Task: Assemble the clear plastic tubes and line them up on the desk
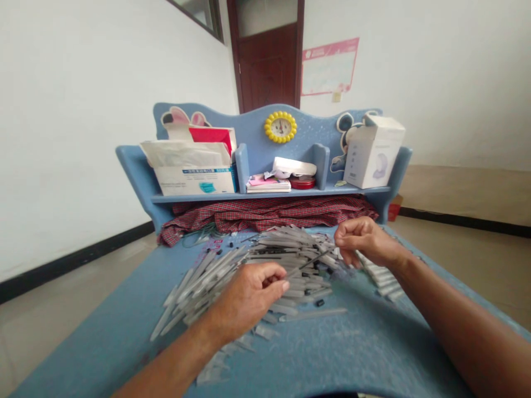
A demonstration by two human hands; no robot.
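Note:
A heap of clear plastic pen barrels (282, 260) lies across the blue desk (344, 348), many with dark refills inside. My left hand (244, 301) sits over the heap's near side, its fingers pinched on a thin dark pen refill (309, 264) that slants up and to the right. My right hand (360, 240) is curled at the far right of the heap, its fingertips among the barrels. Whether those fingers hold anything is hidden. A small black pen part (319, 302) lies near the heap's front, and a neat row of barrels (379, 276) sits beyond my right wrist.
A blue cartoon-style shelf (274, 193) stands behind the heap, holding cardboard boxes, papers and a yellow clock. A red checked cloth (265, 214) lies bunched beneath it. Loose barrels (215, 362) are scattered near the desk's front edge.

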